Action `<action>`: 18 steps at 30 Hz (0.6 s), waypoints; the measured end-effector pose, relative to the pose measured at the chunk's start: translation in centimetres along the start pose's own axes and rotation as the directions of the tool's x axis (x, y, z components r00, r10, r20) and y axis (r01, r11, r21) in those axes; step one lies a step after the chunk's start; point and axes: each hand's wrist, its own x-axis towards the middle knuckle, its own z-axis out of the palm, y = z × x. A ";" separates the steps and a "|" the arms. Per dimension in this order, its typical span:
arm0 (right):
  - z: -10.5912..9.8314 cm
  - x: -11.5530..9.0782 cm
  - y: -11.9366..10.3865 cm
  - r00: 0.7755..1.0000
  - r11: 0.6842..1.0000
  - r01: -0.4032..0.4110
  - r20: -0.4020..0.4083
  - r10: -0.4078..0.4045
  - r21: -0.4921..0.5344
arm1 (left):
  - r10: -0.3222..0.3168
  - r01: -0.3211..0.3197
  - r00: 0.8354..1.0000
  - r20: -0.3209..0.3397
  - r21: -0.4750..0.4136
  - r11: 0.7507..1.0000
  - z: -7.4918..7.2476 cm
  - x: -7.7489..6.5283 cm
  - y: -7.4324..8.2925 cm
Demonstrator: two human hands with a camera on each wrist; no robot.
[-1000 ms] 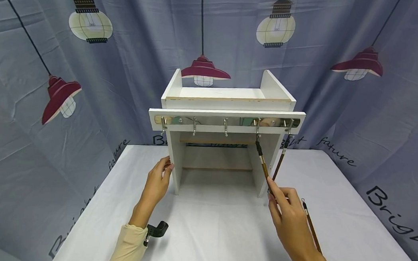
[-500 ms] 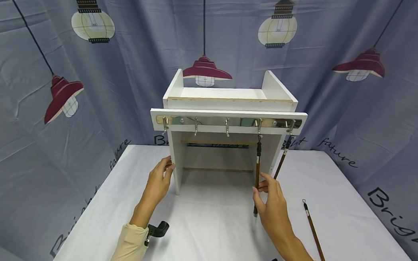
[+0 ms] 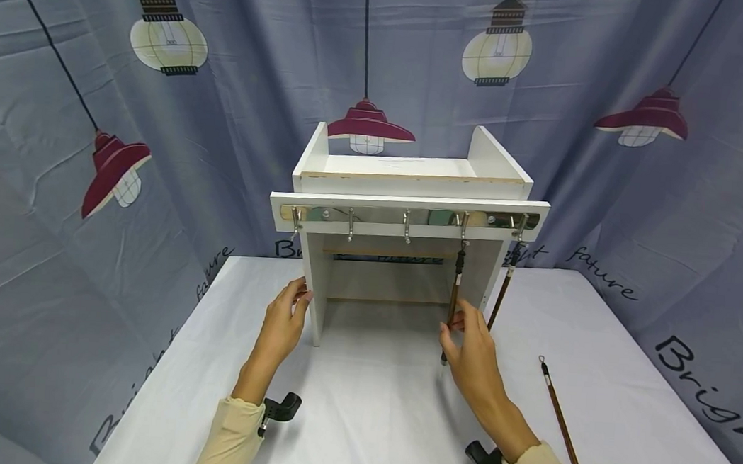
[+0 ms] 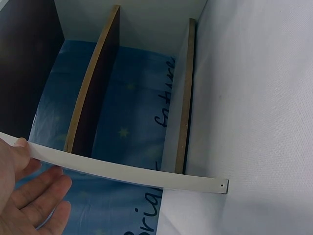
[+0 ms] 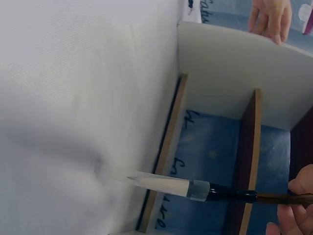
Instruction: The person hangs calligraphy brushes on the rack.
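In the head view, my right hand (image 3: 475, 355) pinches the handle of a calligraphy brush (image 3: 457, 276) with thumb and fingertips. The brush hangs by its loop at a hook on the front rail (image 3: 378, 230), tilted slightly, bristles down. The right wrist view shows its pale bristle tip (image 5: 164, 184) in a clear sleeve, in front of the shelves. A second calligraphy brush (image 3: 503, 295) hangs from the rightmost hook, partly behind my hand. My left hand (image 3: 280, 326) holds the front edge of the white rack's left side panel (image 4: 122, 171), thumb and fingers on either side.
Another calligraphy brush (image 3: 562, 425) lies on the white tablecloth (image 3: 360, 416) at the right. The rack has an open top tray (image 3: 412, 186) and lower shelves. Several metal hooks line its rail. A patterned curtain (image 3: 245, 111) hangs behind.
The right hand has moved left with the brush, which swung from leaning right to hanging near upright, then slightly left at the bottom. The left hand has stayed on the rack.
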 end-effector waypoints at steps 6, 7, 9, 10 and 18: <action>-0.2 -0.4 0.1 0.997 0.999 -0.052 0.051 0.052 -0.001 | -0.002 0.002 1.000 0.007 0.004 1.000 0.1 0.0 0.1; -0.3 -0.5 0.1 0.997 0.999 -0.054 0.054 0.054 -0.003 | -0.001 0.001 1.000 0.010 0.006 1.000 0.2 0.0 0.1; -0.7 -0.8 0.2 0.997 0.999 -0.050 0.052 0.050 -0.008 | -0.002 0.002 1.000 0.015 0.010 1.000 0.2 0.0 0.1; -0.9 -1.0 0.2 0.998 0.999 -0.044 0.050 0.045 -0.013 | -0.006 0.005 1.000 0.016 0.009 1.000 0.1 -0.1 0.1; -3.3 -2.4 0.6 0.999 0.994 0.006 0.033 -0.003 -0.107 | -0.017 0.016 1.000 0.012 0.013 1.000 -0.1 -0.1 0.0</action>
